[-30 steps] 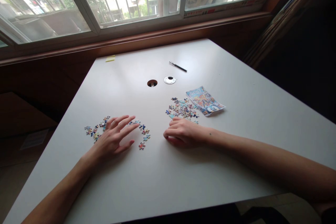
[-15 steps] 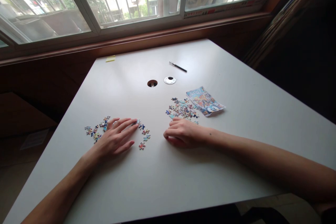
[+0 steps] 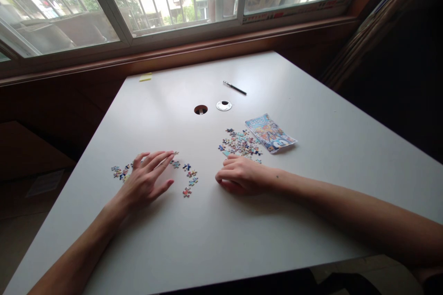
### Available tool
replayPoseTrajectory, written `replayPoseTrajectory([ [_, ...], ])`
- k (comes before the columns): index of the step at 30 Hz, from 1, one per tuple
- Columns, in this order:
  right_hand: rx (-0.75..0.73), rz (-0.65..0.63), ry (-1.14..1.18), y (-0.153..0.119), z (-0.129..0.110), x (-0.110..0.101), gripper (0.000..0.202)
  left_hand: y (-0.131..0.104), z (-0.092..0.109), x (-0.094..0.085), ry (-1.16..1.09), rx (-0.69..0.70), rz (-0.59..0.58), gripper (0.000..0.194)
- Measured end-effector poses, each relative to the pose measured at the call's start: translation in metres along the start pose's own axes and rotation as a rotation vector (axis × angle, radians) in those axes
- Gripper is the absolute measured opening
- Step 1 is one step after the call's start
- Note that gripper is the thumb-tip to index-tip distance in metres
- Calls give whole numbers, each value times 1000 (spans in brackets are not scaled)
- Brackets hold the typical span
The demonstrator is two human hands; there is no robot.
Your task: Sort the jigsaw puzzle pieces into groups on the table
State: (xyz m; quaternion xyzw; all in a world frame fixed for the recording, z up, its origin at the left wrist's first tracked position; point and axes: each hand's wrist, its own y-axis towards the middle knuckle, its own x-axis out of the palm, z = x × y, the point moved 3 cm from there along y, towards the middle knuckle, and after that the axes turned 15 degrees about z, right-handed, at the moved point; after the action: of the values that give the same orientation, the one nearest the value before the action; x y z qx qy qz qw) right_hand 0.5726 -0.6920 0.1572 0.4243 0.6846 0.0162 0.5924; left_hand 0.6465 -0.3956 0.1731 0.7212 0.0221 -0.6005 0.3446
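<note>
My left hand (image 3: 147,177) reaches over loose jigsaw pieces (image 3: 120,172) on the left of the table, its fingers stretched out. Its fingertips are at a small jigsaw piece (image 3: 176,153). More pieces (image 3: 192,174) curve down to the right of that hand, and some are hidden under it. My right hand (image 3: 241,175) rests on the table with its fingers curled under; whether anything is in them is hidden. Just beyond it lies a larger heap of jigsaw pieces (image 3: 242,143), with a printed picture sheet (image 3: 270,133) against its right side.
The white table (image 3: 207,235) has a round cable hole (image 3: 200,109) with its metal cover (image 3: 224,105) beside it. Farther back lie a black pen (image 3: 235,87) and a yellow sticky note (image 3: 146,77). A barred window (image 3: 183,0) is behind the table.
My left hand has shifted slightly left and away from me, and a piece by its fingertips now shows farther back. My right hand has stayed still.
</note>
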Motion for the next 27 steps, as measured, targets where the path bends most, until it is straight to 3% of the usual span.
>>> replayPoseTrajectory([
  [5, 3, 0, 6, -1, 0, 0, 12, -9, -27, -15, 182, -224, 126, 50],
  [9, 4, -5, 8, -1, 0, 0, 12, -16, -38, -24, 293, -320, 151, 45],
  [21, 2, -15, -3, -1, 0, 0, 11, -13, -25, -13, 205, -195, 98, 29],
  [27, -1, -17, 3, 0, 0, 0, 12, -13, -29, -11, 175, -225, 131, 38],
])
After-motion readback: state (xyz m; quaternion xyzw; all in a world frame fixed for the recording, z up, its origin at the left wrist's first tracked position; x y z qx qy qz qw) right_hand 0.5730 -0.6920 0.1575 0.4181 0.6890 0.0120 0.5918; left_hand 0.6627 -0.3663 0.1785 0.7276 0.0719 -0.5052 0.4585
